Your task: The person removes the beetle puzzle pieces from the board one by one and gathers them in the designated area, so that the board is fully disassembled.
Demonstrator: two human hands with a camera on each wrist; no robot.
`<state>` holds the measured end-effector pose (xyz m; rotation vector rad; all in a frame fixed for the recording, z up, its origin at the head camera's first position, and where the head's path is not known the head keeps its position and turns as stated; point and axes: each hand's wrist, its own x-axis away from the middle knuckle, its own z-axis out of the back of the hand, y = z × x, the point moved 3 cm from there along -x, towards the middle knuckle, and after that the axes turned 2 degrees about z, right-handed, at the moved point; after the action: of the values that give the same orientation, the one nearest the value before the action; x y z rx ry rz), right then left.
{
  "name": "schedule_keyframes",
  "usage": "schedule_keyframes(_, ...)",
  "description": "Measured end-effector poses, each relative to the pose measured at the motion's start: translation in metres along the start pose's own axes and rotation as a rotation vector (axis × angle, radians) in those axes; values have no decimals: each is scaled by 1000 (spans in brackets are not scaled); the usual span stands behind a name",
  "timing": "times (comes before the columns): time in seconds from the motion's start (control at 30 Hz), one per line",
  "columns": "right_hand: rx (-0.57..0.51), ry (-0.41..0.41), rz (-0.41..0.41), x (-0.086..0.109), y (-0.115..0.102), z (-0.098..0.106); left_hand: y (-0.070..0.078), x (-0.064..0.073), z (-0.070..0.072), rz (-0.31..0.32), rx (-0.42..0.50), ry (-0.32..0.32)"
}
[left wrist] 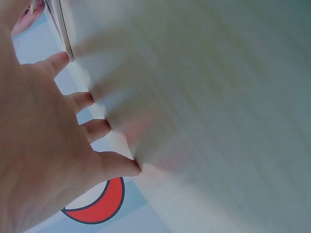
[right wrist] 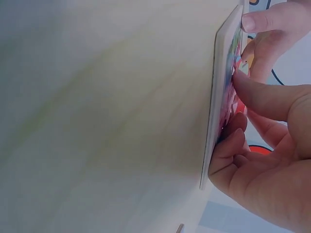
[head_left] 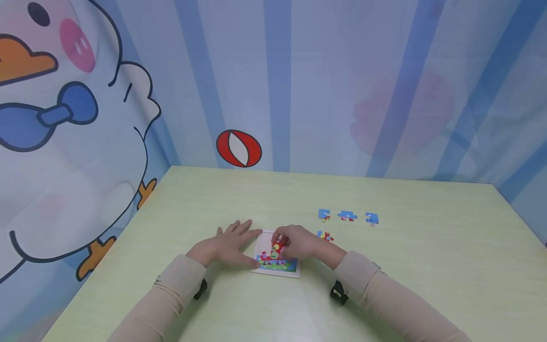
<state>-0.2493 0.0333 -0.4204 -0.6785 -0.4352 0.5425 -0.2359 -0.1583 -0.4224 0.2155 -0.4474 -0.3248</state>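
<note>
A small puzzle tray [head_left: 275, 273] with a pale frame lies flat on the table, its lower part filled with a green, blue and red picture. My right hand [head_left: 301, 241] is over it, pinching a red puzzle piece [head_left: 278, 249] with a yellow spot between thumb and fingers. In the right wrist view the right thumb [right wrist: 262, 97] and curled fingers are close against the tray's face, and the piece is mostly hidden. At the tray's left side my left hand [head_left: 231, 246] spreads its fingers, thumb and forefinger touching the frame, other fingertips on the table.
Three blue puzzle pieces lie in a row beyond the right hand: left [head_left: 324, 214], middle [head_left: 347, 216] and right [head_left: 372, 218]. A blue and red piece [head_left: 326, 236] is nearer, partly behind the right hand. A printed curtain [head_left: 320, 95] hangs behind the pale table [head_left: 427, 266].
</note>
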Motion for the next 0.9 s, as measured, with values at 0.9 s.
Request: schedule_keyframes(0.9,-178,35,68,11,9,27,-1,-1,-1,3,-10,4)
